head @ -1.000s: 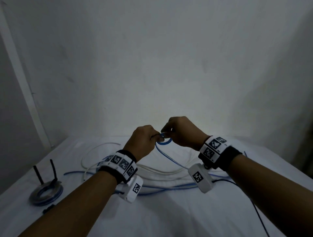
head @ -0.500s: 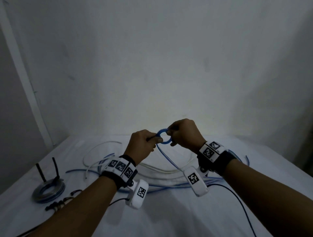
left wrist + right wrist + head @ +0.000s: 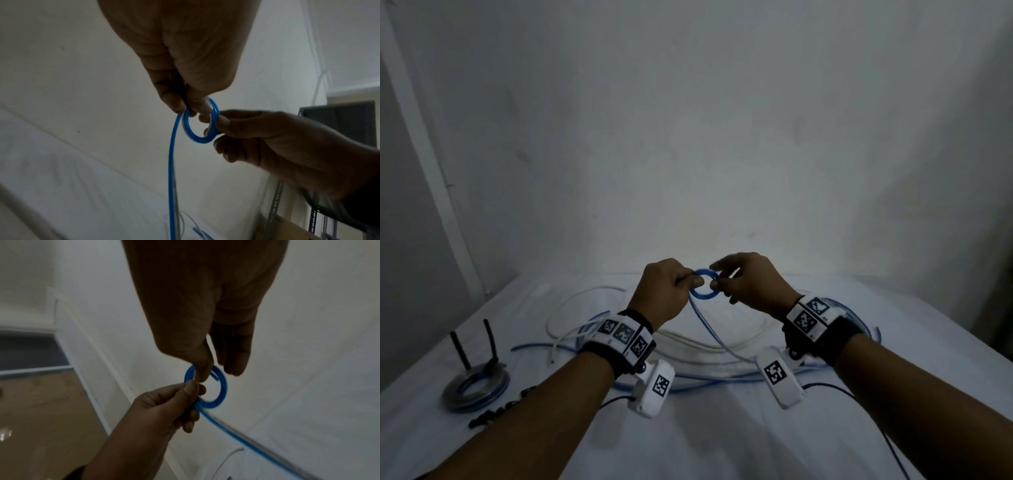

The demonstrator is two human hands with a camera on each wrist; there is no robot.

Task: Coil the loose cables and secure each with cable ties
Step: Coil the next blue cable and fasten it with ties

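A thin blue cable (image 3: 708, 327) rises from the white table (image 3: 722, 438) to a small ring-shaped blue coil (image 3: 702, 295) held in the air between both hands. My left hand (image 3: 693, 281) pinches the coil's left side between thumb and fingers; in the left wrist view it (image 3: 191, 107) grips the top of the coil (image 3: 198, 138). My right hand (image 3: 717, 279) pinches the coil's right side, its index finger raised. In the right wrist view the cable's cut end lies on the coil (image 3: 223, 386) beside my right hand (image 3: 205, 374). Loose blue cable (image 3: 709, 383) lies on the table.
A loose white cable (image 3: 688, 342) sprawls under my hands. At the left lies a finished blue coil (image 3: 476, 389) with black tie ends (image 3: 491, 339) sticking up. Several black cable ties (image 3: 496, 411) lie in front of it. A wall stands close behind the table.
The small bend of blue cable between my hands has become a full ring. My right hand has shifted to the ring's right side and its fingers have spread.
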